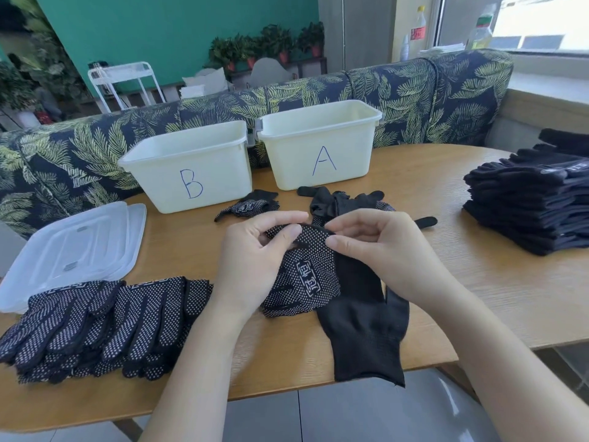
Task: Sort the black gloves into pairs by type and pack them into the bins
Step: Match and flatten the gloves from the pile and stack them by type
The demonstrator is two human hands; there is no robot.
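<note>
Pinching the dotted glove (306, 275) at its cuff, the left hand (255, 260) and right hand (379, 250) work directly over a plain glove (366, 339). Risk: the plain glove touching it gets gathered in, mixing types before bin B (191, 164) or bin A (322, 145).

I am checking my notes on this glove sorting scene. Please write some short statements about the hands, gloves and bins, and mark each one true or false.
1. Both hands, left hand and right hand, pinch the cuff of a black glove with white dots. True.
2. The cream plastic bin marked A stands left of the cream plastic bin marked B. False: A stands right of B.
3. A plain black knit glove lies on the wooden table with its cuff over the near edge. True.
4. The clear plastic lids cover the bins. False: they lie on the table, left of bin B.
5. The stack of dark gloves sits at the right. True.
</note>
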